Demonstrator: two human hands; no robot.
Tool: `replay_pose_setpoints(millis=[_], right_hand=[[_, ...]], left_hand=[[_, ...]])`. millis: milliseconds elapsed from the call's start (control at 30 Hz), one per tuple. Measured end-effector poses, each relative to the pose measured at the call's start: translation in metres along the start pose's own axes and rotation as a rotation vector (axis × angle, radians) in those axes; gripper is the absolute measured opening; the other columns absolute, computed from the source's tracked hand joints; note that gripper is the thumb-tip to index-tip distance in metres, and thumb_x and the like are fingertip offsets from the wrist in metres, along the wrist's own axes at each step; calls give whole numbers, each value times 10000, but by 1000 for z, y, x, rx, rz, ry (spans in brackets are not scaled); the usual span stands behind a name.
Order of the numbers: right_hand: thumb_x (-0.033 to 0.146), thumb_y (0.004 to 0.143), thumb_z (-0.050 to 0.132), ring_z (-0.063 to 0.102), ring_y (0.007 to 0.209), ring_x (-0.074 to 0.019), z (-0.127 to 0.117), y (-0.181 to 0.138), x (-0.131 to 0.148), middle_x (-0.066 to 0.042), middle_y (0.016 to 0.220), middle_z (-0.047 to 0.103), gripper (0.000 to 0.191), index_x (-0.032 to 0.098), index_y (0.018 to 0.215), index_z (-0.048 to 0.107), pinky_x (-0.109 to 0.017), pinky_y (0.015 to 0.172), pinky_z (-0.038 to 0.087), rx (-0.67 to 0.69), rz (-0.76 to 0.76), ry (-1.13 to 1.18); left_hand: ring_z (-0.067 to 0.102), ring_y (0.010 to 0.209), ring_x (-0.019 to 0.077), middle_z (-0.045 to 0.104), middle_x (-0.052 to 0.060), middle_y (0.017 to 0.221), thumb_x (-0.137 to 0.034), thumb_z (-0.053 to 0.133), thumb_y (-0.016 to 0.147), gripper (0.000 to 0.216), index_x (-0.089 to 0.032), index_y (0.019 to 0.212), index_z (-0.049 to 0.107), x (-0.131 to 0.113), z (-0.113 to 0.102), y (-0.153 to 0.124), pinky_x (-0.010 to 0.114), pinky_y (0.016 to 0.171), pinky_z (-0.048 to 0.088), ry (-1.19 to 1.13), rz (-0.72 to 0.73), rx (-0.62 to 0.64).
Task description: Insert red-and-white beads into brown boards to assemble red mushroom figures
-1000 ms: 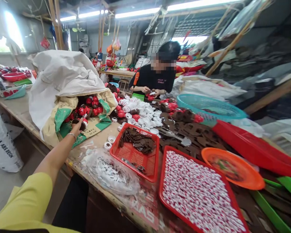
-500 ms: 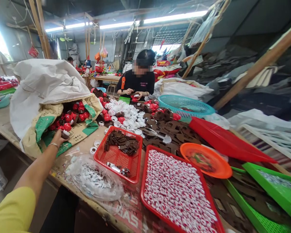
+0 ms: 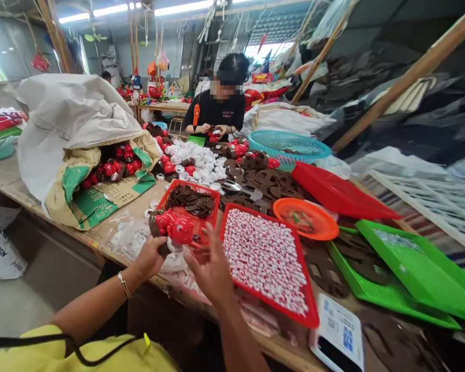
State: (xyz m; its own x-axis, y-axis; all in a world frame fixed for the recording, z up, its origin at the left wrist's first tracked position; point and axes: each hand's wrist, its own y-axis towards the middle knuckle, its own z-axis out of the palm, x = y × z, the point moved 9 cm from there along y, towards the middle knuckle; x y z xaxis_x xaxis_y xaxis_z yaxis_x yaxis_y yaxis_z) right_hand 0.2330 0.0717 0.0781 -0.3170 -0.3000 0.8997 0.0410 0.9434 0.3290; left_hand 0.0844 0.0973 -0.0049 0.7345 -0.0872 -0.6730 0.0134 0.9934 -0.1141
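Observation:
My left hand (image 3: 150,257) is closed round a red and brown toy piece (image 3: 173,226), held up over the table's near edge. My right hand (image 3: 209,266) is beside it, fingers spread, its fingertips close to the toy; I cannot tell if they touch. Just behind the toy stands a small red basket (image 3: 213,195) with dark brown parts. To its right lies a red tray (image 3: 310,316) full of small red-and-white pieces. An open sack (image 3: 81,155) at the left spills more red and brown toy pieces (image 3: 114,168).
A person in black (image 3: 217,111) works at the table's far end. White rings (image 3: 196,163) and brown cut-outs (image 3: 267,181) cover the middle. An orange dish (image 3: 304,218), green trays (image 3: 406,263), a teal basket (image 3: 290,147), a clear bag (image 3: 129,237) and a phone (image 3: 339,330) lie around.
My left hand drew back from the sack with a red and brown toy piece and now holds it up near me. My right hand came into view beside it.

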Motion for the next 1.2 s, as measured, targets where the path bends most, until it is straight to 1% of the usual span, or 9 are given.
replay_pose_setpoints(millis=[167,333,467,567,667,767,833,1000,1200], right_hand=[[441,758,707,617,1019,-264,22,5,3,-97,1217,604,605,224,1282,498,-438,921,498,54,30,-171],[343,726,719,616,1047,-236,31,2,22,-72,1182,619,439,237,1121,559,-362,906,501,360,-119,-84],[489,717,737,645,864,-233,31,8,16,-53,1015,665,546,247,1179,572,-381,807,525,217,62,-243],[561,783,661,641,912,-260,42,8,15,-62,1037,669,551,266,1240,567,-436,866,507,127,111,-377],[531,840,614,586,1112,-278,67,2,26,-89,1264,594,613,288,1387,480,-463,994,452,284,-35,-353],[491,768,721,510,1237,-287,75,-6,36,-98,1438,450,773,307,1454,414,-459,1032,438,418,-155,-273],[459,724,773,505,1241,-286,73,-7,38,-90,1421,471,733,306,1389,505,-449,1035,439,452,-192,-219],[499,784,700,630,937,-223,76,3,13,-64,1145,662,583,260,1304,588,-365,853,524,392,21,-91],[533,811,644,613,750,-155,59,14,-16,-85,1267,621,657,247,1386,505,-312,725,531,178,107,52]], left_hand=[[518,1233,263,624,82,1256,-390,761,717,527,-236,1198,612,1,-6,-25,425,1084,361,84,-46,137],[509,1255,356,577,127,1339,-746,570,748,739,-250,1296,559,-15,-25,-29,553,997,417,-83,-407,213],[480,1292,363,537,116,1401,-729,683,658,875,-290,1387,481,-24,-25,-30,533,1004,422,-94,-323,254],[536,1246,311,558,66,1387,-485,845,616,937,-360,1432,402,-27,-25,-30,458,1012,443,-72,-174,173],[631,1110,267,657,59,1241,-286,813,691,752,-282,1371,491,-22,-35,-26,410,982,484,-104,-206,-10],[672,1011,291,711,115,1091,-325,708,799,431,-142,1182,632,-10,-43,-25,435,926,525,-172,-382,-72],[682,979,308,721,138,1034,-364,686,821,374,-111,1096,663,-3,-48,-30,455,898,539,-192,-483,-52],[688,954,321,728,139,958,-367,707,810,300,-122,980,676,10,-62,-50,490,868,546,-236,-677,-27],[693,881,292,723,118,946,-340,636,856,248,-143,1006,659,-15,-94,-40,530,841,542,-285,-599,-173]])
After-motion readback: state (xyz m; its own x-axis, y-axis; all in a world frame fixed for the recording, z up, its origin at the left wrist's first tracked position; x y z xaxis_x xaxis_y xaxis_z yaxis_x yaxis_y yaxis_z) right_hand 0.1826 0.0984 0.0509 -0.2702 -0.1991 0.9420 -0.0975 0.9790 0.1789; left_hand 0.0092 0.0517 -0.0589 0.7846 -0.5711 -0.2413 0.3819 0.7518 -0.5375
